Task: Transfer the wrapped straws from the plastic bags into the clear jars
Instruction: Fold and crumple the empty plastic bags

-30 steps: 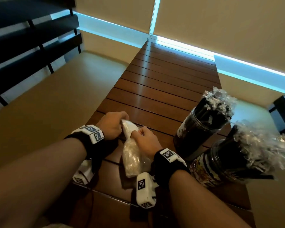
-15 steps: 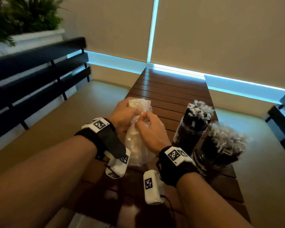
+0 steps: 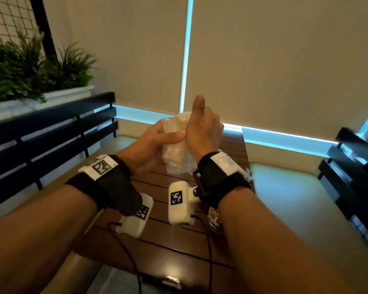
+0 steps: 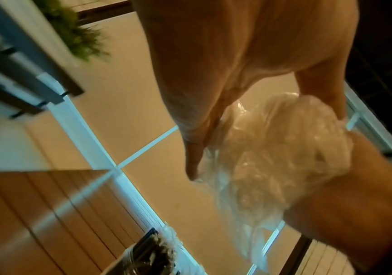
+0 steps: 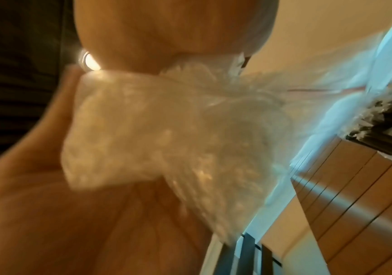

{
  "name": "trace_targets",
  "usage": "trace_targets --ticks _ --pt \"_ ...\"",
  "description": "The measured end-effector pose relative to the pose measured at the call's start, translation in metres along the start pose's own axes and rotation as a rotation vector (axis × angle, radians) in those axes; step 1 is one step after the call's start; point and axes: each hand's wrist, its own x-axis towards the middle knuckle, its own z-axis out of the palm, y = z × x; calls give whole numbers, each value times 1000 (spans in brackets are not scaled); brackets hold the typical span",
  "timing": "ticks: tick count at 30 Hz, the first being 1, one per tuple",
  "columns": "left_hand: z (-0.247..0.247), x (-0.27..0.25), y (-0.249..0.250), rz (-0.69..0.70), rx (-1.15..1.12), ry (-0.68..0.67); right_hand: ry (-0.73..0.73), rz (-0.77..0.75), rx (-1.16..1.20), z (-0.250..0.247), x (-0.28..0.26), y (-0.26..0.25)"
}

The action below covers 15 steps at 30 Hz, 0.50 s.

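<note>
Crinkled clear plastic bag (image 3: pixel 174 145) held mid-frame above slatted wooden table (image 3: pixel 232 145), clutched by left hand (image 3: pixel 145 145) and right hand (image 3: pixel 202 128), right forearm hiding straw-filled jar (image 4: pixel 147 254), fern planter (image 3: pixel 30 81) upper left.

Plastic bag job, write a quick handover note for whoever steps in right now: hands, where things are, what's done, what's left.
Left hand: grips the plastic bag from the left side, thumb across its front.
Right hand: holds the bag's upper end, thumb up; its grip is mostly hidden.
Bag: lifted above the wooden table, crumpled; whether it is open yet, or what is inside, cannot be told.
Jar: on the table, dark straws already standing in it; only partly in view.
Done: some straws loaded.
Left: open the bag, move its contents into a jar.
</note>
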Motion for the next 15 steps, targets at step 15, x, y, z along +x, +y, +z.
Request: trace_targets --ticks 15 --pt "50 5 23 14 558 263 -515 474 979 -84 -49 12"
